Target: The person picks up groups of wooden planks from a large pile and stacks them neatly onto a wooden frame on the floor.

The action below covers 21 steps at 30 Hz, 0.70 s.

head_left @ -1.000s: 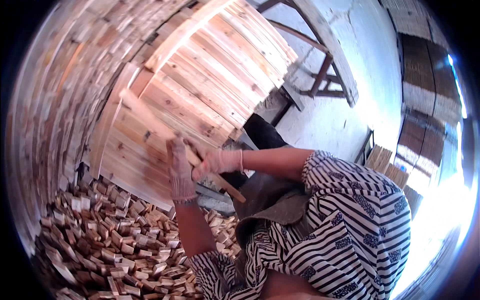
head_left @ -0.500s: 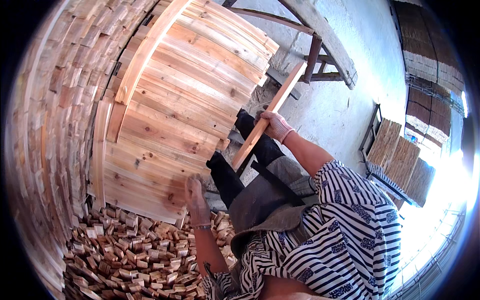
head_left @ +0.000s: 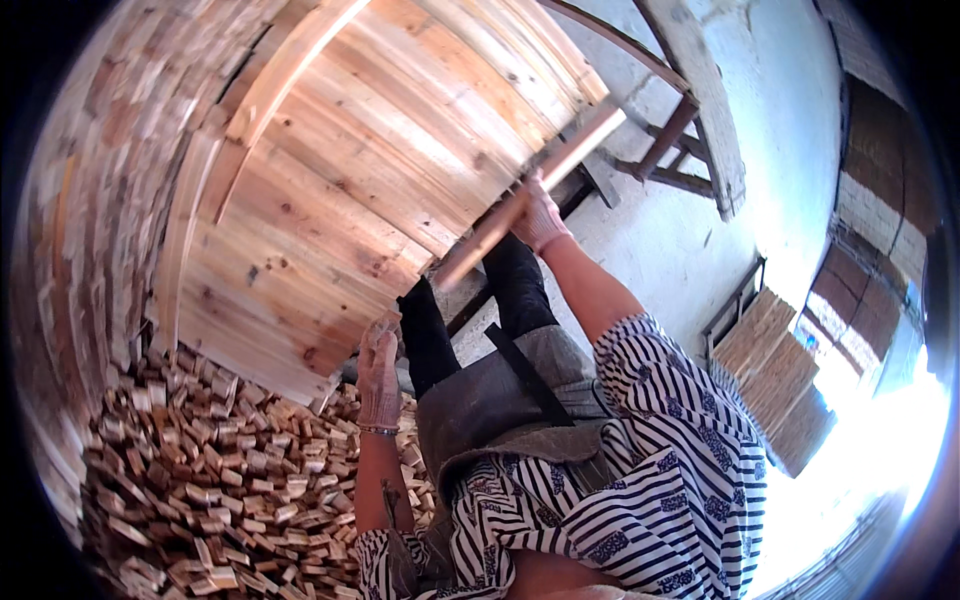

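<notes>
The right hand (head_left: pixel 540 218) grips a long wooden slat (head_left: pixel 530 195) against the plank panel (head_left: pixel 350 180); the left hand (head_left: pixel 378 372) hangs loosely open above piled wood offcuts (head_left: pixel 200 480), fingertips blurred.

R hand (head_left: pixel 540 218) is stretched well out in front w/ the arm nearly straight, fingers curled shut round a wooden strip (head_left: pixel 520 200), gloved, wrist level. L hand (head_left: pixel 378 365) sits lower and closer to the body than the strip, gloved too, palm down w/ fingers loosely spread, forearm bare w/ a thin bangle at the wrist, elbow bent in by the lap.
</notes>
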{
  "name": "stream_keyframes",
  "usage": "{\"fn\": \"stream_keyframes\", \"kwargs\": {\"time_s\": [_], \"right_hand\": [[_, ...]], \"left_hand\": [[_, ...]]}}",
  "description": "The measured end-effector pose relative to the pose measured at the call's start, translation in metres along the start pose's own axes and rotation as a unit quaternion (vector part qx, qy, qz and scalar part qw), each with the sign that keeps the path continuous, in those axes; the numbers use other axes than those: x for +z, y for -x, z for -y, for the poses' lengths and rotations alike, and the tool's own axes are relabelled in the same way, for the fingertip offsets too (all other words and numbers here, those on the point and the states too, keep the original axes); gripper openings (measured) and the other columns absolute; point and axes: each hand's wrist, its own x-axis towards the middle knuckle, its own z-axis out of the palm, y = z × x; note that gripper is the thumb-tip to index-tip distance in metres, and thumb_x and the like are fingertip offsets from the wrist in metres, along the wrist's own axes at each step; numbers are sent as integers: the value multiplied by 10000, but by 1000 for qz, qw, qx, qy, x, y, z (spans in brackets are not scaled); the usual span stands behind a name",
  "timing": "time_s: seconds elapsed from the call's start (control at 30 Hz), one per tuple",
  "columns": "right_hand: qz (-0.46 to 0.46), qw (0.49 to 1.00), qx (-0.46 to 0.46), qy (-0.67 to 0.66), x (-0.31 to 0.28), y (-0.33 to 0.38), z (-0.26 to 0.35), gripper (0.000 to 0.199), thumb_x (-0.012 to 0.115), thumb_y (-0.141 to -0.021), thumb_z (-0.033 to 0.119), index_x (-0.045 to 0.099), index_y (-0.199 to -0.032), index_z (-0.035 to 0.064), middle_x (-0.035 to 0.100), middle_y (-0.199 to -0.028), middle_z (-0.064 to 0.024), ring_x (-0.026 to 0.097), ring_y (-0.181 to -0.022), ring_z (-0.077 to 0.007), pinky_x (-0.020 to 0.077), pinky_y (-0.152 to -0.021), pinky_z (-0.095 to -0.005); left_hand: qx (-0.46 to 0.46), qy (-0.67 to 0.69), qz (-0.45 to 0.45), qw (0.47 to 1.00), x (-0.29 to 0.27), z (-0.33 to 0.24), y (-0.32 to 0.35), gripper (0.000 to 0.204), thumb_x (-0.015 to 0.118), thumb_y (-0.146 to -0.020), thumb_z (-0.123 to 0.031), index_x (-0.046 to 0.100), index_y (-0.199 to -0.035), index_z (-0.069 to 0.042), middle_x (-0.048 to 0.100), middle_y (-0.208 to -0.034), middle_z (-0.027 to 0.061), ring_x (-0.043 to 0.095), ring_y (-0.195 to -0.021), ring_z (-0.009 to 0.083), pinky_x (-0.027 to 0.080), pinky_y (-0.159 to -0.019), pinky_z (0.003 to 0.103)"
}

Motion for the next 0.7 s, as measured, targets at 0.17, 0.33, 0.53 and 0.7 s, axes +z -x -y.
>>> {"fn": "stream_keyframes", "kwargs": {"time_s": [0.17, 0.33, 0.53, 0.7], "right_hand": [[-53, 971, 8, 235, 39, 12, -5, 721, 514, -938, 696, 468, -1320, 85, 568, -1130, -142, 584, -1010, -284, 504, -925, -447], [-104, 992, -6, 77, 17, 8, -19, 723, 563, -931, 668, 492, -1385, 110, 534, -1349, -108, 543, -1190, -295, 456, -1043, -471], [84, 899, -127, 412, 50, 138, -41, 565, 475, -992, 619, 581, -1025, 65, 623, -978, -82, 627, -784, -199, 532, -671, -309], [392, 585, -355, 615, 87, 192, -97, 477, 490, -1040, 358, 583, -1331, -8, 612, -1218, -211, 597, -1134, -334, 460, -1010, -396]], "left_hand": [[7, 114, -10, 993, 8, -10, 6, 476, 623, -984, -140, 489, -1407, 33, 577, -1355, 94, 540, -1232, 184, 410, -1080, 293], [-4, 44, 27, 999, 32, -23, 3, 582, 658, -967, -238, 447, -1458, -6, 579, -1373, 124, 531, -1281, 201, 417, -1082, 318], [109, 67, 61, 990, 90, -22, -31, 1159, 851, -748, -501, 203, -1559, 14, 434, -1476, 243, 420, -1394, 335, 340, -1173, 418], [103, 483, -21, 870, 67, -29, -28, 527, 742, -890, -328, 535, -1262, -16, 650, -1131, 114, 627, -1038, 223, 513, -928, 336]]}}
